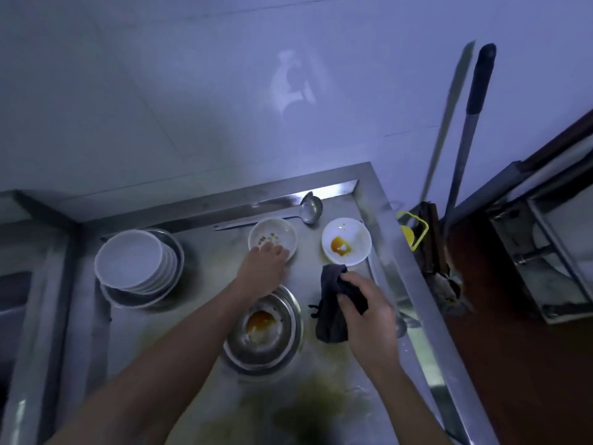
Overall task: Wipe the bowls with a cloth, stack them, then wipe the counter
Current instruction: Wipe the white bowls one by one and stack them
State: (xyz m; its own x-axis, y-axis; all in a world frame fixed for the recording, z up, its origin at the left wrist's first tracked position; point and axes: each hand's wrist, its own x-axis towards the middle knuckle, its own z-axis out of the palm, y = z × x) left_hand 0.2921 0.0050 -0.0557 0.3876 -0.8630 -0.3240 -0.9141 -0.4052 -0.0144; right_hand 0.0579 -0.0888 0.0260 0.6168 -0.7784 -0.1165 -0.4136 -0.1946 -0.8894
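My left hand (pixel 264 263) grips the near rim of a white bowl (pixel 272 234) with brown crumbs in it, near the back of the steel counter (pixel 199 316). My right hand (pixel 365 311) holds a dark cloth (pixel 330 313) that hangs down to the counter. Just beyond the cloth stands a second white bowl (pixel 348 239) with orange sauce. A stack of white bowls (pixel 134 261) sits in a metal dish at the left. Below my left forearm stands a metal bowl (pixel 263 332) with orange residue.
A steel ladle (pixel 308 210) lies along the counter's back edge. Greenish smears mark the counter near me. Two long handles (pixel 462 139) lean on the wall at the right, above a yellow holder (pixel 414 232). The raised counter rim (pixel 404 268) runs along the right side.
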